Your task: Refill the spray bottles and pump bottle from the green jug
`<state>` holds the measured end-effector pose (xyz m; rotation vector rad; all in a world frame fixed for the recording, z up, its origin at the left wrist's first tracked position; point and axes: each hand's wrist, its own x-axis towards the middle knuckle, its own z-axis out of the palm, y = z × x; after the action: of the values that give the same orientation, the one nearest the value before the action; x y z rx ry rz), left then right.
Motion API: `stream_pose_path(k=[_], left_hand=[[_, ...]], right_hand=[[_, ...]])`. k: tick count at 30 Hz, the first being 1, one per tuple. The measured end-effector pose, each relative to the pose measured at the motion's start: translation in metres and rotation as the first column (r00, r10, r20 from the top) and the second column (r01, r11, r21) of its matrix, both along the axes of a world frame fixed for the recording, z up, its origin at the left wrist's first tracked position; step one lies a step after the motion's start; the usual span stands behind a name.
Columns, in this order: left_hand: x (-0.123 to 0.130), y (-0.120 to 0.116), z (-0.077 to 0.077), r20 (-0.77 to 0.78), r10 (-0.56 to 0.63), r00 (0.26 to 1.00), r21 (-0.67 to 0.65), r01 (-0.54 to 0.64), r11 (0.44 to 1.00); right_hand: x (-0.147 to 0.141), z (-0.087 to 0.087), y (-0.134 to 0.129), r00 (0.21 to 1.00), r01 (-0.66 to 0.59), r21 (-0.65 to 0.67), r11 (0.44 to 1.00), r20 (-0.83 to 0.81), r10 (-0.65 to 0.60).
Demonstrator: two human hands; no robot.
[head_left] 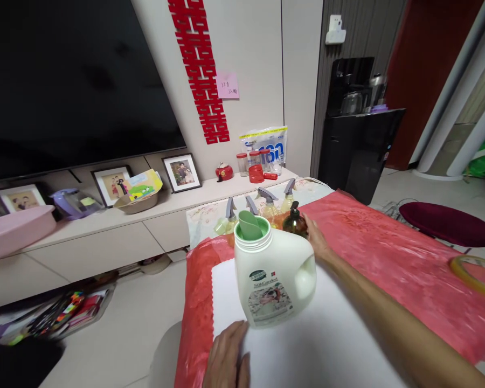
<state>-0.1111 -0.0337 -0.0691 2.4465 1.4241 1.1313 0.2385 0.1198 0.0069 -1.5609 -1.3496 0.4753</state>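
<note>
A large white-green jug with a green spout and no cap stands upright on a white cloth. My left hand lies on the cloth at the jug's lower left, fingers extended close to its base. Behind the jug, my right hand reaches to a dark pump bottle, its fingers around the bottle's right side; the jug hides part of the bottle. Several spray bottles with grey triggers stand beyond the jug.
Red plastic sheeting covers the table, with a roll of tape at the right. Jars with red lids, picture frames and a pink basin are on the cabinet. A maroon stool stands at the right.
</note>
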Motion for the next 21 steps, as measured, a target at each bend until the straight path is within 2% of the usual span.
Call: stream_pose_path(k=[3,5,7,10,12,14,18,21], left_hand=[[0.002,-0.003,-0.001,0.033,-0.009,0.999,-0.009,0.009,1.000],[0.003,-0.008,-0.002,0.062,0.008,0.998,-0.025,-0.006,1.000],[0.003,-0.012,-0.001,0.087,0.054,0.995,-0.065,-0.048,0.997],[0.002,-0.012,0.006,0.128,0.083,0.988,-0.185,-0.059,0.981],[0.002,-0.005,0.019,0.166,0.039,0.985,-0.287,0.011,0.958],[0.004,0.006,0.038,0.209,-0.023,0.978,-0.374,0.102,0.922],[0.019,0.026,0.083,0.285,-0.142,0.948,-0.457,0.264,0.849],[0.037,0.035,0.104,0.374,-0.199,0.906,-0.416,0.356,0.837]], right_hand=[[0.012,0.005,-0.014,0.997,0.046,-0.055,0.997,-0.065,-0.050],[0.019,0.012,-0.033,0.991,0.036,-0.068,0.997,-0.127,-0.044],[0.019,0.021,-0.058,0.979,-0.053,-0.055,0.997,-0.201,0.041],[0.003,0.031,-0.091,0.911,-0.306,-0.047,0.951,-0.305,0.278],[-0.011,0.033,-0.105,0.851,-0.428,-0.025,0.904,-0.348,0.393],[-0.024,0.031,-0.111,0.811,-0.478,0.007,0.878,-0.380,0.445],[-0.039,0.023,-0.108,0.789,-0.458,0.063,0.887,-0.431,0.438],[-0.045,0.020,-0.110,0.814,-0.371,0.086,0.924,-0.449,0.369]])
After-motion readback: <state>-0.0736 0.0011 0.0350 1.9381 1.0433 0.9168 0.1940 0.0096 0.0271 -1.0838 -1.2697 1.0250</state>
